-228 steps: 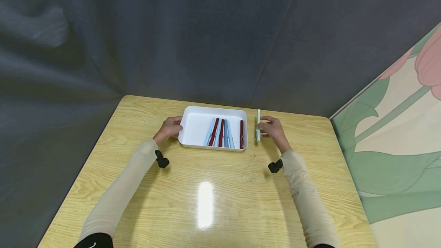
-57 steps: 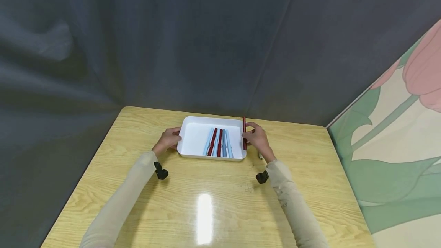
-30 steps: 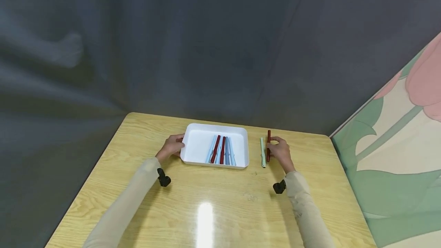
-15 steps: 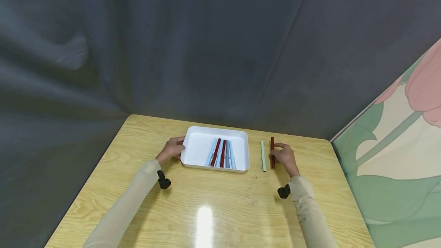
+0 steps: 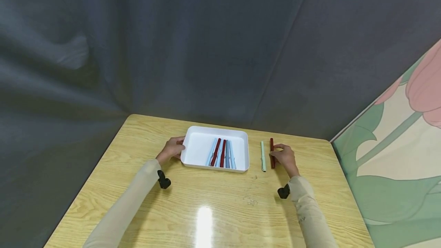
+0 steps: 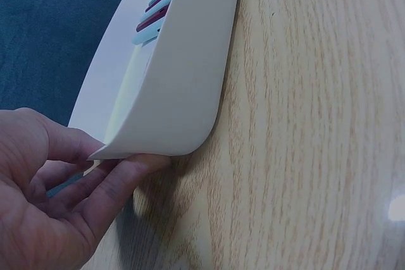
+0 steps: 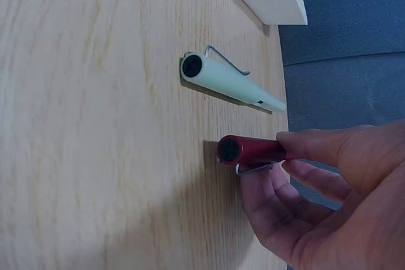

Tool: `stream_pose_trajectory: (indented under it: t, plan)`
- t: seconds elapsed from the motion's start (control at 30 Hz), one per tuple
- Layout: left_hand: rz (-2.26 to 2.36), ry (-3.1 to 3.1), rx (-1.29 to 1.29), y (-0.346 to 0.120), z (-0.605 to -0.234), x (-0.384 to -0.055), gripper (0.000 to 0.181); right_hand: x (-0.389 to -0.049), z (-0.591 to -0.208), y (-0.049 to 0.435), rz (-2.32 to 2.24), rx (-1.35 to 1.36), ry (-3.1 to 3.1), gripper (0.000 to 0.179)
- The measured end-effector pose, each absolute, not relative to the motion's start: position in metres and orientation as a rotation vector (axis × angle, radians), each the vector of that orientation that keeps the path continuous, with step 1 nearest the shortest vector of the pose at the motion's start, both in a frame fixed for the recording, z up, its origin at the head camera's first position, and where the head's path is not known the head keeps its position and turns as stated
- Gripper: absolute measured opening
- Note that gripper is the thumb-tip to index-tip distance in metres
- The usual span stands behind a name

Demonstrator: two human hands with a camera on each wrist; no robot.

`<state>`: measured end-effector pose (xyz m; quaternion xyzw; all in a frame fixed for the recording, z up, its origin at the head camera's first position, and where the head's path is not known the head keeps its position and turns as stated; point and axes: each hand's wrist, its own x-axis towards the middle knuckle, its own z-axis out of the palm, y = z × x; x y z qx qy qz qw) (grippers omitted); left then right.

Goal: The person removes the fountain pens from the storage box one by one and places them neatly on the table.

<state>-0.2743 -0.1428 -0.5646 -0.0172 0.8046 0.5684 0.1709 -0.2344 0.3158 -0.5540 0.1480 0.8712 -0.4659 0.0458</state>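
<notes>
My right hand (image 5: 285, 158) pinches a dark red pen (image 7: 253, 150) between thumb and fingers, close over the table. The pen has a wire clip and a dark end cap. To its left a pale green pen (image 7: 231, 83) lies on the table, its clip upward, roughly parallel to the red one. My left hand (image 5: 171, 149) grips the left end of a white tray (image 5: 196, 146), thumb at the rim and fingers beneath it. In the tray's right half several pens lie side by side: light blue, a dark red pen (image 5: 223, 154) among others, and a grey-blue pen (image 5: 227, 155).
The wooden table (image 5: 155, 209) ends at a dark curtain (image 5: 206, 49) behind the tray. A wall with a floral print (image 5: 396, 156) stands to the right. Small marks (image 5: 250, 201) show on the tabletop in front of the pens.
Earlier the right hand placed the green pen right of the tray. It then lifted a red pen from the tray's right end and carried it right, past the green one. The left hand stayed.
</notes>
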Motion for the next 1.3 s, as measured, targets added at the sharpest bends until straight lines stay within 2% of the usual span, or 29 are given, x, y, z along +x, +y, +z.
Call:
stream_pose_trajectory:
  t: [0.53,1.3]
  plan:
    - [1.604,2.288,-0.066,-0.1432,-0.5673,-0.2755,0.068,-0.236,-0.5645,0.313,-1.342,0.411,2.707,0.04]
    - [1.607,2.277,-0.058,-0.1413,-0.5649,-0.2764,0.068,-0.2358,-0.5582,0.3119,-1.279,0.4,2.694,0.034]
